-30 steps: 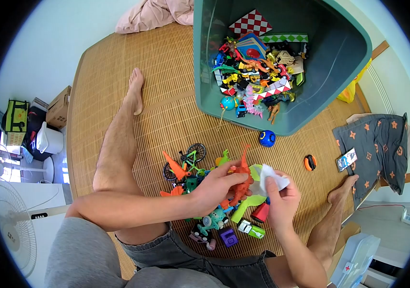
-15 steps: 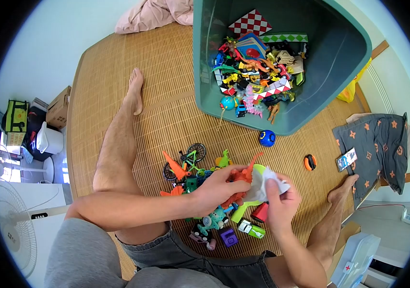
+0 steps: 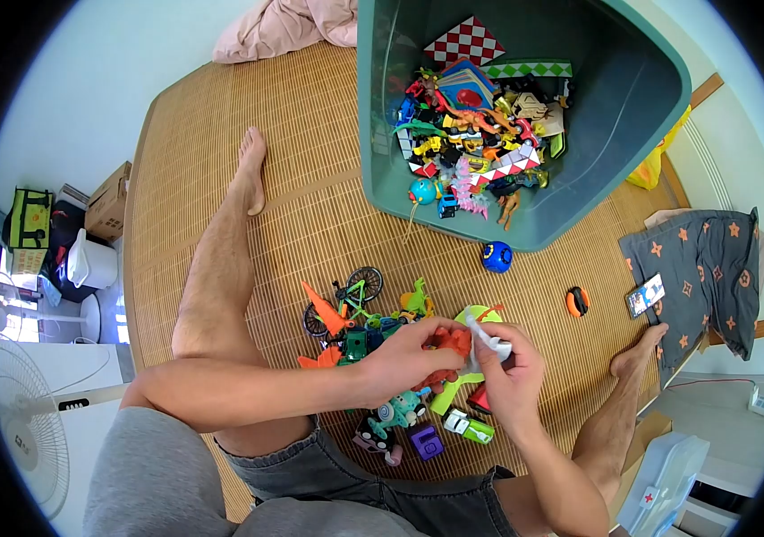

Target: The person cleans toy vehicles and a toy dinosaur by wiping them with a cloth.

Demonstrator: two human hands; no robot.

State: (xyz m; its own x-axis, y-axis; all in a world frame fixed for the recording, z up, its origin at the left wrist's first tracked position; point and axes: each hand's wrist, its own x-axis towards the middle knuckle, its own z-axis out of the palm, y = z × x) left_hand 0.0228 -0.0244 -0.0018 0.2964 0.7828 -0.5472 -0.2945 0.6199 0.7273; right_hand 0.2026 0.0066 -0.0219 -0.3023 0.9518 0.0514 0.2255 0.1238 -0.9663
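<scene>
My left hand (image 3: pixel 407 362) is closed round a red-orange toy figure (image 3: pixel 450 351), whose thin tail sticks up past the fingers. My right hand (image 3: pixel 512 371) pinches a white wipe (image 3: pixel 484 340) against the figure's right side. Just behind and below the hands lies a lime-green toy piece (image 3: pixel 454 391). A red toy (image 3: pixel 479 399) is partly covered by my right hand. Near my wrists on the mat are a green and white toy car (image 3: pixel 469 427), a purple toy (image 3: pixel 426 441) and a teal toy (image 3: pixel 400 410).
A big green bin (image 3: pixel 525 228) full of toys stands ahead. A toy bicycle (image 3: pixel 364 285), a blue ball (image 3: pixel 496 257), an orange and black ring (image 3: pixel 577 302) and a phone (image 3: pixel 645 296) lie on the bamboo mat (image 3: pixel 310 134) or the dark cloth (image 3: pixel 695 268).
My right hand has moved slightly left and up, bunching the wipe closer against the figure. The figure has turned, and less of its tail shows.
</scene>
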